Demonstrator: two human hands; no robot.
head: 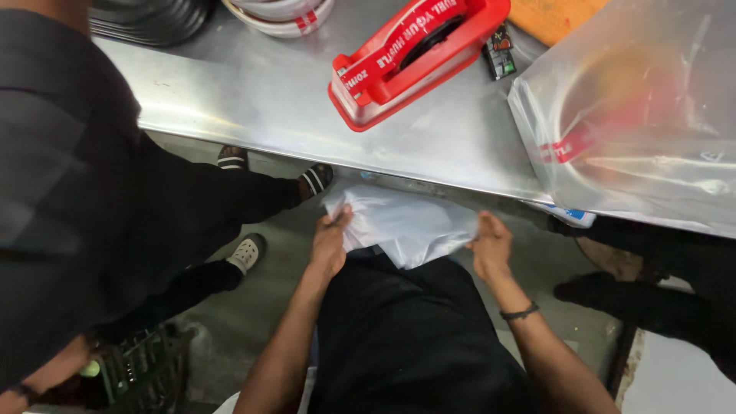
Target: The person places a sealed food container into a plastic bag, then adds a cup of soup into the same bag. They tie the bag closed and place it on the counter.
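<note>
Left hand (330,244): fingers clamped on left edge of white plastic bag (402,224). Right hand (491,247): gripping bag's right edge. Bag: crumpled, held between both hands, just below front edge of steel table (268,100), above the lap. On table: red tape dispenser (414,55); clear bag (636,115) at right, a round item inside. Left of frame: another person in black, sandal (247,251) on floor

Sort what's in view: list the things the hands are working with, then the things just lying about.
In hand:
left hand
right hand
white plastic bags, gripped at both sides, below the table edge

Lying about:
red tape dispenser on the steel table
clear bagged item
stacked bowls
black crate
</note>
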